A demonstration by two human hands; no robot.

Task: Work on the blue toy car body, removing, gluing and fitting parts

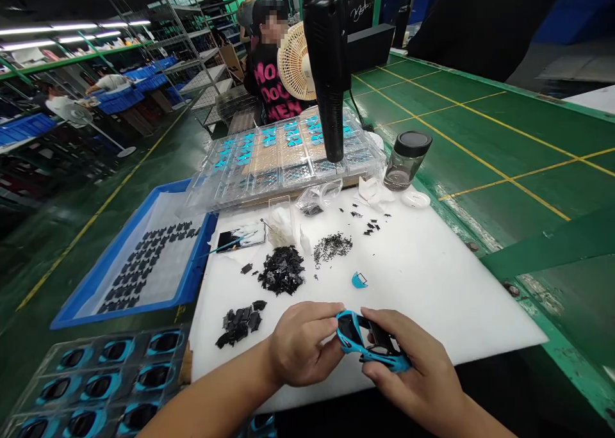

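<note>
Between my two hands is a blue toy car body [353,333] with dark window parts, held above the front edge of the white foam-like work surface [432,271]. My left hand [307,342] pinches its left end between thumb and fingers. Around its right end my right hand [416,361] is closed, thumb on the near side. Just beyond lies a small separate blue piece [359,280] with an open frame. Left of it are a heap of black plastic parts [282,270], a smaller group of black pieces [240,323] and a scatter of tiny black bits [332,247].
A blue tray [192,287] with rows of dark parts stands left. Below it, a clear tray [29,387] holds blue car bodies. Behind are stacked clear trays [230,191], a lidded jar [407,161], a black hanging device [331,73], a fan [294,60] and a co-worker [269,73].
</note>
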